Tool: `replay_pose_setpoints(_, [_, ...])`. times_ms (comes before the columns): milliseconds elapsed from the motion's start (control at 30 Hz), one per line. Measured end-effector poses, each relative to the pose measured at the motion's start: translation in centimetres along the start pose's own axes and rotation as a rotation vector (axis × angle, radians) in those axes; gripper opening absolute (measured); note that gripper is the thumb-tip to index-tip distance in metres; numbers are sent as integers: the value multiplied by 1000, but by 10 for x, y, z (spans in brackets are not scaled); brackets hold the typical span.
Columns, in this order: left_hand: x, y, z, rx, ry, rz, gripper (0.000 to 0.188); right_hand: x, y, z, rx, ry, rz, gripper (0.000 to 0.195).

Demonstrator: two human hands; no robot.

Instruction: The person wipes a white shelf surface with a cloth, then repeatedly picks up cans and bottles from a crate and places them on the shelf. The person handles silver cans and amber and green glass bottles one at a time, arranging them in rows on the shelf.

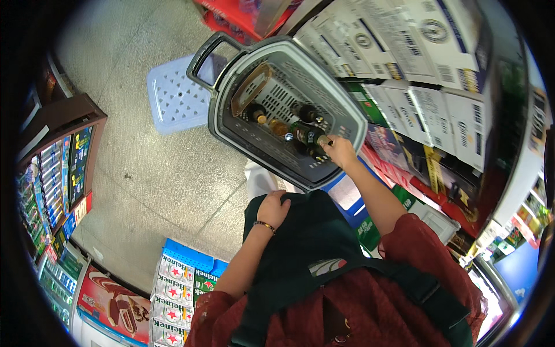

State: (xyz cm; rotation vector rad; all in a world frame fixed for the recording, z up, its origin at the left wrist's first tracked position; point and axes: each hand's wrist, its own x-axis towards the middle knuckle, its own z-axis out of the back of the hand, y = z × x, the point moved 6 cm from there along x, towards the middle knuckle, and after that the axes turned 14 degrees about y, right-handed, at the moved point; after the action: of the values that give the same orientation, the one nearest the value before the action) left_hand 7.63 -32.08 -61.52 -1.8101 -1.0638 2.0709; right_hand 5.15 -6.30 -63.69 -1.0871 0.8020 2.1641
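Before me stands a grey plastic shopping basket (pixel 286 47) with a black handle (pixel 204 60). My right hand (pixel 340 152) is at its near right side, with the fingers closed round the neck of a green glass bottle (pixel 305 133) that lies tilted inside. Near it in the basket are a dark bottle (pixel 307 112), an amber bottle (pixel 279 127) and another dark bottle with a gold cap (pixel 256 112). A brown tray-like item (pixel 248 89) leans at the basket's far left wall. My left hand (pixel 273 208) rests on the dark green apron (pixel 308 234), holding nothing.
Stacked beer cartons (pixel 433 121) line the right side. A pale blue plastic stool (pixel 177 95) stands on the floor left of the basket. Beer packs (pixel 173 290) are piled at the lower left, near a freezer (pixel 112 303). A brown display shelf (pixel 82 143) stands at far left.
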Motion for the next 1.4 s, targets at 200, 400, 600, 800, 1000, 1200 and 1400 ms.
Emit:
replay_pose_setpoints(200, [-23,-115,5,252,-34,-271,62,-171,26,104,-35,-27,71,39])
replay_pose_setpoints(400, [-108,-276,-34,487,-121,-870,83,-396,44,197,-81,-225,370,38])
replay_pose_setpoints(600, [-188,-396,-100,497,118,-1276,83,-572,32,264,51,-409,327,36])
replay_pose_setpoints(800, [-246,-510,-163,588,268,-1444,82,-670,-43,271,388,-1121,573,42])
replay_pose_setpoints(1000, [-267,-565,-251,624,411,-1432,83,-693,-79,276,758,-1363,1177,37])
replay_pose_setpoints(1200, [-259,-622,-313,540,383,-1449,81,-721,-132,331,666,-1508,1173,29])
replay_pose_setpoints(1400, [-281,-709,-330,838,282,-1529,73,-711,-195,402,617,-1542,973,26])
